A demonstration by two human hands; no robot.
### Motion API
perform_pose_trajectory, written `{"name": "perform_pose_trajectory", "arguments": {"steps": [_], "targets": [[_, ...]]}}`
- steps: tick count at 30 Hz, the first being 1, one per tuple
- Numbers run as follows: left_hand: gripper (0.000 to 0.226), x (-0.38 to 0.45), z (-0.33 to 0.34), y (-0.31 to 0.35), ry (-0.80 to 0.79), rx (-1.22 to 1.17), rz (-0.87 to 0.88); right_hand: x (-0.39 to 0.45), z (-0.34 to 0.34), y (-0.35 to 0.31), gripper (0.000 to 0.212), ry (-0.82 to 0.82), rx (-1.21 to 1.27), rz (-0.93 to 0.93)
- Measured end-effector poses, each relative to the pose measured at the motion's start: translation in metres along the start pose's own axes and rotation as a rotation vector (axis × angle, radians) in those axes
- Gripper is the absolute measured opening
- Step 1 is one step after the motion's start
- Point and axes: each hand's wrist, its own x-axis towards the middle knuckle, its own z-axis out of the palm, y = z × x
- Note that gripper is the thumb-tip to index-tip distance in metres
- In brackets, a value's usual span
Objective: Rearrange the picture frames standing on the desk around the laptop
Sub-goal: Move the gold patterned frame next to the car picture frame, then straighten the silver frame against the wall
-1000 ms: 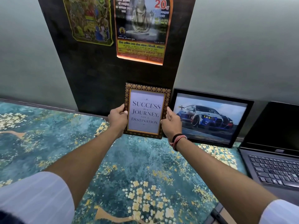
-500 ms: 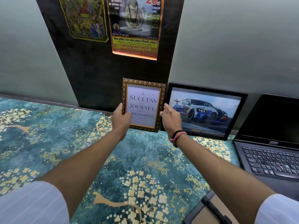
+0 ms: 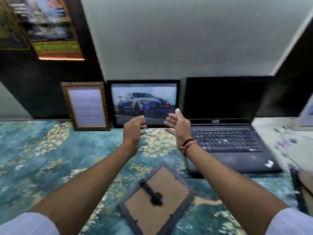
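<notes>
Shifting both hands rightward, off the gold-bordered upright quotation frame (image 3: 88, 106) and leaving it well to the left of the left fingertips, leaning back against the dark wall panel (image 3: 50, 92). Probably leaving it propped that way so that the wall is taking its weight and the printed face is tilting up toward the viewer.

Now hovering the left hand (image 3: 133, 131) and right hand (image 3: 178, 128) just in front of the black-framed landscape picture of a blue-and-white racing car (image 3: 145, 102), which is standing just beyond the fingertips, also leaning on the wall. Keeping the fingers of both hands spread and loosely curled, palms turning inward toward each other, gripping nothing and touching nothing. Judging by that facing-palms pose, getting ready to take the car picture by its two side edges, a hold that is keeping fingerprints off the glass and the frame level.

Passing the black open laptop (image 3: 227, 143) immediately to the right of the right fingers (image 3: 169, 120), close enough that sliding the car frame rightward is risking a knock against the screen.

Leaving a grey frame lying face-down with brown backing board and black stand (image 3: 157, 197) well behind the fingertips, near the forearms on the teal floral desk cover (image 3: 42, 150), seemingly waiting to be stood up. Wearing a red-and-black thread band (image 3: 188, 145) at the right wrist.
</notes>
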Motion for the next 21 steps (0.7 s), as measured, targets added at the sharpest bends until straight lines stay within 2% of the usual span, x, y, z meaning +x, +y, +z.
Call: {"name": "perform_pose_trajectory", "arguments": {"steps": [3,5,9,14,18,21], "targets": [[0.019,-0.045,0.109,-0.013,-0.069,-0.033,-0.037,0.005,-0.127,-0.037,0.049,0.058,0.0,-0.009],[0.019,-0.063,0.151,-0.02,-0.094,-0.078,-0.051,0.006,-0.18,-0.048,0.047,0.06,-0.029,-0.006],[0.02,-0.106,0.284,-0.035,-0.203,-0.074,-0.103,0.017,-0.318,-0.104,0.048,0.134,-0.055,-0.001],[0.02,-0.148,0.421,-0.043,-0.252,-0.013,-0.11,0.03,-0.443,-0.166,0.044,0.185,-0.095,-0.043],[0.013,-0.16,0.508,-0.051,-0.302,0.047,-0.072,0.053,-0.531,-0.195,0.04,0.28,-0.125,-0.105],[0.009,-0.159,0.563,-0.057,-0.352,0.097,-0.033,0.083,-0.594,-0.217,0.044,0.355,-0.178,-0.142]]}}
